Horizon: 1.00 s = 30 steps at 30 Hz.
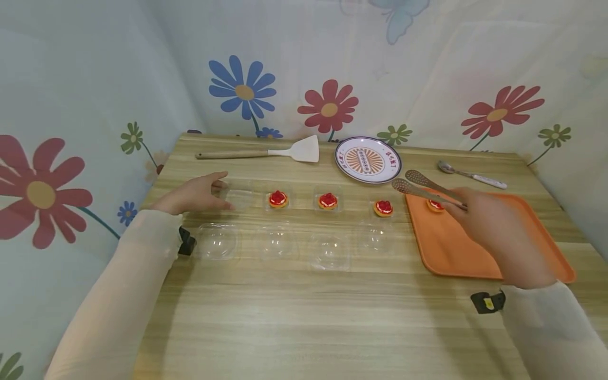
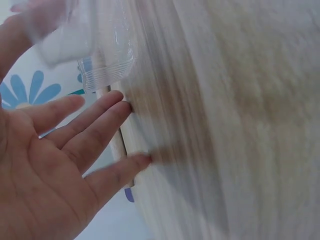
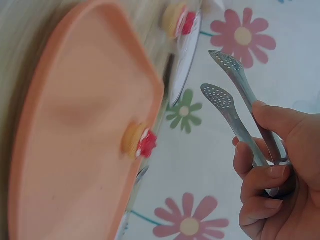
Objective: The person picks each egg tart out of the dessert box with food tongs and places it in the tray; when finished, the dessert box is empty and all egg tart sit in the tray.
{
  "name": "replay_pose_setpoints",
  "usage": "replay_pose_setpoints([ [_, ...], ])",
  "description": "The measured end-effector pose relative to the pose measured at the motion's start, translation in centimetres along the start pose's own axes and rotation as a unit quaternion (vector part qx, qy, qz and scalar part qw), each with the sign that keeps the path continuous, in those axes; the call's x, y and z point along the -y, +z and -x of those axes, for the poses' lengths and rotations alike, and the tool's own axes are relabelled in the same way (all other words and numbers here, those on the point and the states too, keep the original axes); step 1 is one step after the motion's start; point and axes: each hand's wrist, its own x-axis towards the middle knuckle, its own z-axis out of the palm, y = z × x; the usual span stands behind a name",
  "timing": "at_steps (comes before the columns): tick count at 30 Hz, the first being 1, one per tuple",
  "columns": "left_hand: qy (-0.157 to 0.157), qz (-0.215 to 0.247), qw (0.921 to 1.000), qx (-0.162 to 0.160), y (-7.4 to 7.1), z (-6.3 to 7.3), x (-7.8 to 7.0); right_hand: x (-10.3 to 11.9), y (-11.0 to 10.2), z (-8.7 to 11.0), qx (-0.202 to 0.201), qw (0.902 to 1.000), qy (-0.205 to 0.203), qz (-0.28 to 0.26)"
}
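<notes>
My left hand (image 1: pixel 199 195) rests at the left side of a clear plastic container (image 1: pixel 239 196) that holds nothing. In the left wrist view its fingers are spread and fairly straight, with the container's blurred plastic (image 2: pixel 65 40) by the thumb. My right hand (image 1: pixel 489 221) grips metal tongs (image 3: pixel 220 97) with perforated tips, which stand apart with nothing between them. Below the tongs, a small red-topped tart (image 3: pixel 132 142) sits on the orange tray (image 1: pixel 456 258). Further red-topped tarts, a left one (image 1: pixel 278 199), a middle one (image 1: pixel 328 201) and a right one (image 1: pixel 383 208), sit in clear containers.
Several clear domed lids (image 1: pixel 277 241) lie in a row in front of the containers. Behind are a white spatula (image 1: pixel 304 149) with a wooden handle and a round patterned plate (image 1: pixel 368 160). A spoon (image 1: pixel 475 177) lies beyond the tray, near the flowered backdrop (image 1: pixel 427 74).
</notes>
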Motion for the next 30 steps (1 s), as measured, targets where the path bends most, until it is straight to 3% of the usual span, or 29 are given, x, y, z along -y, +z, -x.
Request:
replay_pose_setpoints([
  [6,-0.008,-0.002,1.0000,-0.003,0.2,-0.2,0.0,3.0,-0.1,-0.6,0.015,0.9996,-0.013,-0.020],
  [13,-0.003,-0.006,1.0000,0.002,0.1,-0.4,-0.1,6.7,0.0,-1.6,0.003,0.9988,-0.044,-0.021],
  [20,0.001,-0.034,0.9994,-0.008,-0.2,-0.9,-1.7,10.1,0.7,-2.6,0.000,0.9972,-0.072,-0.019],
  [24,0.014,-0.063,0.9977,-0.021,-1.0,-0.4,-2.8,11.6,1.0,-2.7,0.004,0.9965,-0.080,-0.021],
  [30,0.022,-0.071,0.9969,-0.024,-2.0,0.6,-3.0,12.5,1.4,-2.8,-0.003,0.9950,-0.098,-0.021],
])
